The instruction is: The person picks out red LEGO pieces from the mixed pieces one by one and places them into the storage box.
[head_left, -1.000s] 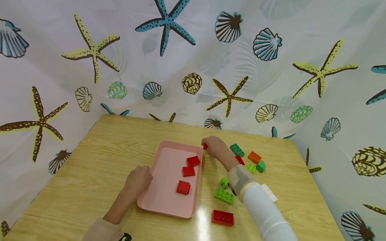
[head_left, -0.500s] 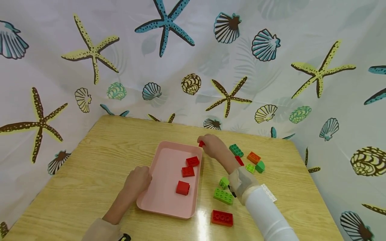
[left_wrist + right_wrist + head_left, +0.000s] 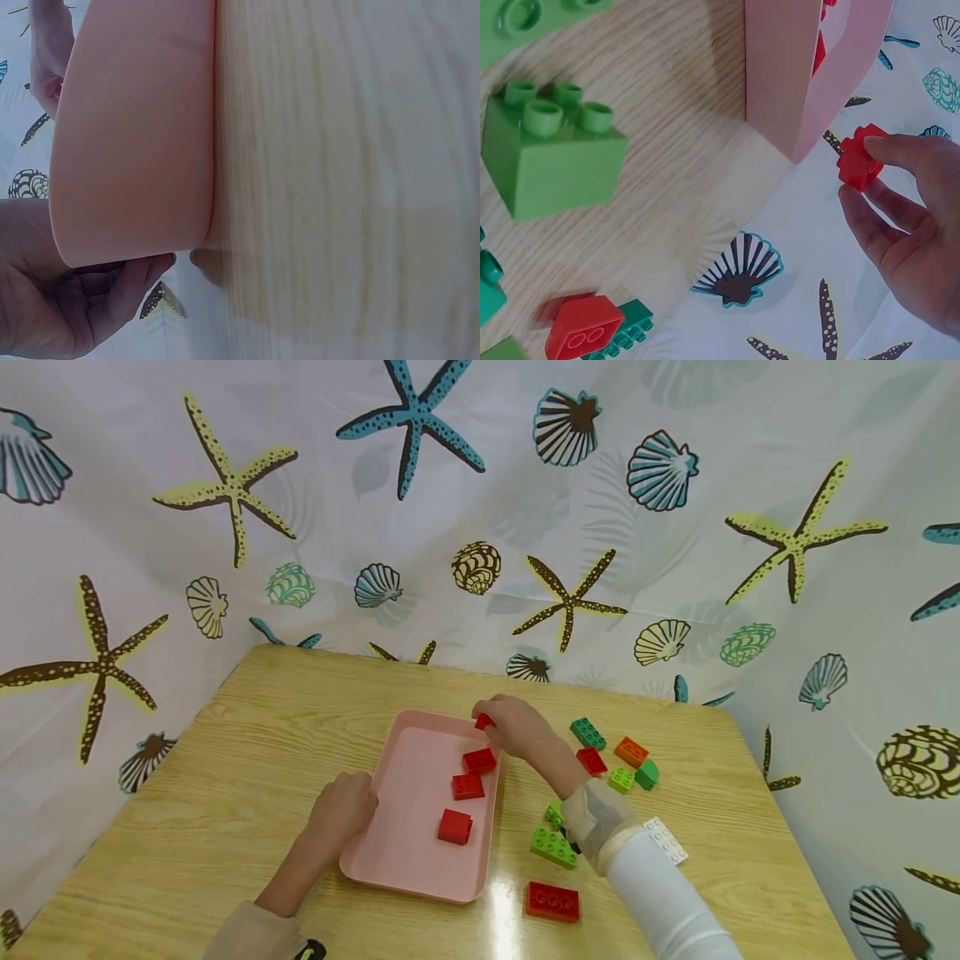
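Observation:
A pink tray [image 3: 401, 852] stands in the middle of the wooden table, three red toy bricks [image 3: 468, 787] lying along its right side. My left hand [image 3: 347, 806] grips the tray's left rim; the left wrist view shows its curled fingers [image 3: 124, 296] against the tray wall [image 3: 135, 135]. Over the tray's far right corner, my right hand [image 3: 513, 727] pinches another red toy brick [image 3: 861, 157] between thumb and fingertips, held up above the rim.
Right of the tray lie light green bricks [image 3: 553, 847], a long red brick [image 3: 552, 902], another red brick [image 3: 592, 762], a dark green brick [image 3: 588, 733], an orange brick [image 3: 632, 752] and a white brick [image 3: 665, 841]. A patterned cloth [image 3: 450, 527] hangs behind the table.
My right hand has moved left with the red brick, from beside the tray to over its far right corner. My left hand has stayed on the tray rim.

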